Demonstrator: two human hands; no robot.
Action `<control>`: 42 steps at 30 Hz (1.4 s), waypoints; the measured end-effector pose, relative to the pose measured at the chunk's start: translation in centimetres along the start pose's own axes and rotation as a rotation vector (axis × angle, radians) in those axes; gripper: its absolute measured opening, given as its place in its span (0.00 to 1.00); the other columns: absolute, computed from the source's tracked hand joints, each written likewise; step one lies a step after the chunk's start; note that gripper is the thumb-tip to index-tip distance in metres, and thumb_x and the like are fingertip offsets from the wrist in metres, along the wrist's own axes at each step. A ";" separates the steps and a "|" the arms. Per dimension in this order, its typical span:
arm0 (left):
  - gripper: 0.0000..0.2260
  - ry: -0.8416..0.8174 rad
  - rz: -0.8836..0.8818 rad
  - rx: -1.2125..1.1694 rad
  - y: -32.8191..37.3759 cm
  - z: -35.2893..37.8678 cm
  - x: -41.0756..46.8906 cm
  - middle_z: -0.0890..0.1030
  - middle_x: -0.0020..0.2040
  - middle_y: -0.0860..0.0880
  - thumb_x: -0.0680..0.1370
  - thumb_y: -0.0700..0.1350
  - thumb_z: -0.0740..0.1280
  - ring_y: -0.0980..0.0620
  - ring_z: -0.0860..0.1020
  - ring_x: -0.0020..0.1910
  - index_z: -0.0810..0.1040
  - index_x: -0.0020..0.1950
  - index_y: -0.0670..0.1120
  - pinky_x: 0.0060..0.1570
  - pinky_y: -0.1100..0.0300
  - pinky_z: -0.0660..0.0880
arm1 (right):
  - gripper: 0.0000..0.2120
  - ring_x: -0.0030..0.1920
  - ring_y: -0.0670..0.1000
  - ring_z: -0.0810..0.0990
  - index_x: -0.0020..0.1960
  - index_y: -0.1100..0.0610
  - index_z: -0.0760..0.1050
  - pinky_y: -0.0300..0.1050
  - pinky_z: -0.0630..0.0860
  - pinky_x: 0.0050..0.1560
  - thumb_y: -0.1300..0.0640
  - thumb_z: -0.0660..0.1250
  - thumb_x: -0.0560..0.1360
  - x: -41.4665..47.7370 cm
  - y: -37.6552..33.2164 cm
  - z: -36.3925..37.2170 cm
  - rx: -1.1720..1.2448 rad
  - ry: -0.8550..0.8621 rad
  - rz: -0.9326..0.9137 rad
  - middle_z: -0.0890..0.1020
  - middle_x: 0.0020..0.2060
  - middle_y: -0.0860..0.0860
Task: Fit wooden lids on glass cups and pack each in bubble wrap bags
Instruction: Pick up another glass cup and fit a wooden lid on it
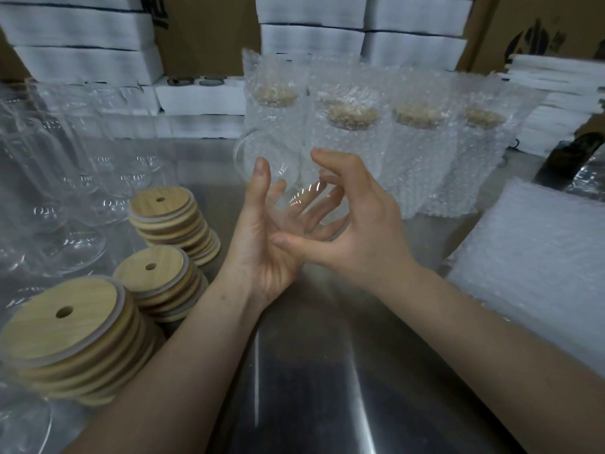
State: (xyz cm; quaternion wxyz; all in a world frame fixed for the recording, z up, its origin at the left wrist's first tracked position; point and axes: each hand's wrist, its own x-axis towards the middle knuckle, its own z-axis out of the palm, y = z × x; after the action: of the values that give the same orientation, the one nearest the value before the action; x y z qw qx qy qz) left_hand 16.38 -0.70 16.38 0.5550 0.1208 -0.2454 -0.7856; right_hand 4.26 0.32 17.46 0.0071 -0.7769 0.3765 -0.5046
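Note:
A clear glass cup [288, 178] with no lid is held tilted over the middle of the table, its handle towards the far left. My left hand [262, 250] cradles it from below, palm up, fingers fairly straight under the glass and thumb up against its side. My right hand [363, 231] grips the cup's near end with curled fingers and thumb. Three stacks of round wooden lids [62, 319], each lid with a small hole, stand at the near left. Several lidded cups in bubble wrap bags [350, 126] stand behind my hands.
Several bare glass cups [65, 191] crowd the left side. A pile of flat bubble wrap bags [530, 257] lies at the right. White foam trays [82, 63] and cardboard boxes line the back. The steel table [311, 371] stretches towards me.

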 end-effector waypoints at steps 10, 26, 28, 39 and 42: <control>0.47 -0.034 0.066 0.028 0.1 -0.5 0.0 0.72 0.71 0.38 0.66 0.60 0.72 0.38 0.74 0.68 0.54 0.79 0.47 0.75 0.40 0.58 | 0.15 0.58 0.47 0.80 0.53 0.48 0.78 0.49 0.76 0.63 0.54 0.75 0.68 0.7 -0.7 0.3 0.579 0.065 0.229 0.82 0.50 0.42; 0.35 0.064 0.100 0.037 0.8 -0.6 -0.7 0.82 0.56 0.39 0.74 0.67 0.62 0.43 0.84 0.50 0.72 0.64 0.38 0.40 0.54 0.82 | 0.22 0.72 0.42 0.68 0.63 0.49 0.76 0.41 0.70 0.68 0.63 0.72 0.72 2.0 3.3 -2.0 0.764 -0.402 0.163 0.75 0.65 0.39; 0.36 0.065 0.086 -0.034 0.6 -0.4 -0.6 0.81 0.55 0.38 0.74 0.67 0.63 0.43 0.83 0.49 0.69 0.66 0.38 0.37 0.54 0.81 | 0.25 0.72 0.42 0.68 0.63 0.44 0.75 0.43 0.70 0.68 0.58 0.75 0.69 1.8 3.4 -2.0 0.726 -0.397 0.143 0.75 0.65 0.38; 0.36 0.130 0.077 -0.023 0.1 0.5 -0.5 0.81 0.55 0.41 0.72 0.68 0.62 0.45 0.83 0.50 0.75 0.65 0.39 0.44 0.53 0.83 | 0.42 0.63 0.48 0.74 0.67 0.43 0.63 0.42 0.75 0.59 0.44 0.80 0.59 0.7 2.3 -0.6 0.277 -0.159 -0.078 0.69 0.61 0.36; 0.41 0.112 0.066 0.008 -0.2 0.9 -0.6 0.76 0.63 0.41 0.69 0.68 0.63 0.44 0.78 0.63 0.70 0.72 0.39 0.60 0.51 0.77 | 0.45 0.62 0.47 0.73 0.65 0.46 0.62 0.38 0.72 0.59 0.40 0.80 0.55 0.4 2.0 0.0 0.250 -0.108 -0.051 0.68 0.61 0.37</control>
State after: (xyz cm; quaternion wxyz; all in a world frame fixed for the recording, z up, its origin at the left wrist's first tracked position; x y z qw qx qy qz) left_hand 16.04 0.08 16.96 0.5929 0.1587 -0.2209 -0.7580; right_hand 3.17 -1.35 17.03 0.1113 -0.8053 0.2901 -0.5049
